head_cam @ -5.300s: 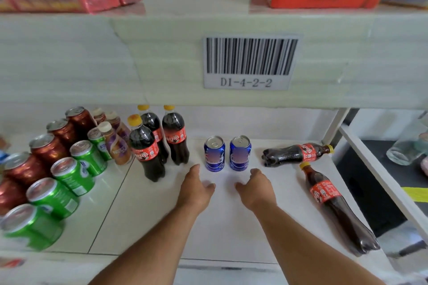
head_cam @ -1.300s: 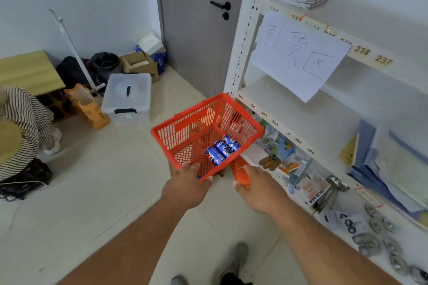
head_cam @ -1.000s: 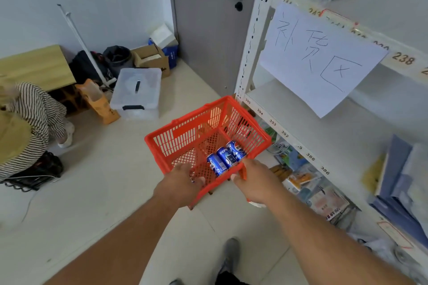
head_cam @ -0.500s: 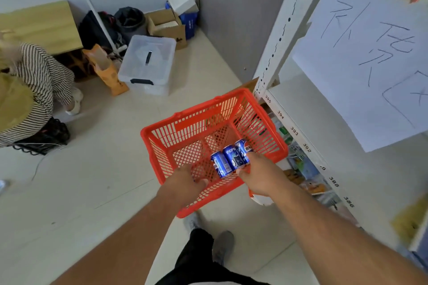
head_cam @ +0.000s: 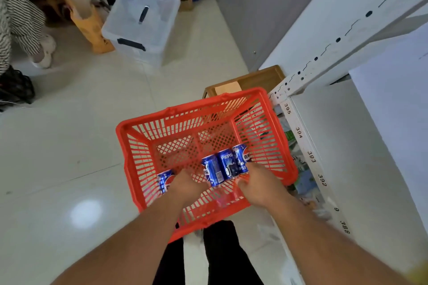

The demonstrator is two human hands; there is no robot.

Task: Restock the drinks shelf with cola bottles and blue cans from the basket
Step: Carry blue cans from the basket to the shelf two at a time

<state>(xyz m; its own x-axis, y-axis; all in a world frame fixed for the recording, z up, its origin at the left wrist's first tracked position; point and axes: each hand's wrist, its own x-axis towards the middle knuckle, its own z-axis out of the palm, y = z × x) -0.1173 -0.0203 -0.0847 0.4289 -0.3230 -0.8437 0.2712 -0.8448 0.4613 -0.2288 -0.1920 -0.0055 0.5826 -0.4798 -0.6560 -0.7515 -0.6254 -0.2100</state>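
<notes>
A red plastic basket [head_cam: 130, 146] fills the middle of the head view, just left of a white shelf unit. Three blue cans [head_cam: 225, 166] lie side by side on its mesh floor, and one more blue can [head_cam: 163, 181] lies against its near left wall. My left hand [head_cam: 187, 186] is down inside the basket between the single can and the group, its fingers hidden under the back of the hand. My right hand [head_cam: 259, 183] rests at the near ends of the group, fingers touching the rightmost can, thumb spread below. No cola bottles show.
The white shelf unit [head_cam: 347, 146] with numbered edge labels rises at the right. A wooden stool [head_cam: 254, 78] stands behind the basket. Further back are a clear lidded box [head_cam: 141, 21], an orange bag [head_cam: 88, 21], cardboard boxes and a grey door. A person in striped clothes [head_cam: 16, 18] is at far left.
My view has tilted down and closer over the basket. Both hands have gone from its near rim down inside to the blue cans. A can at the near left wall has come into view.
</notes>
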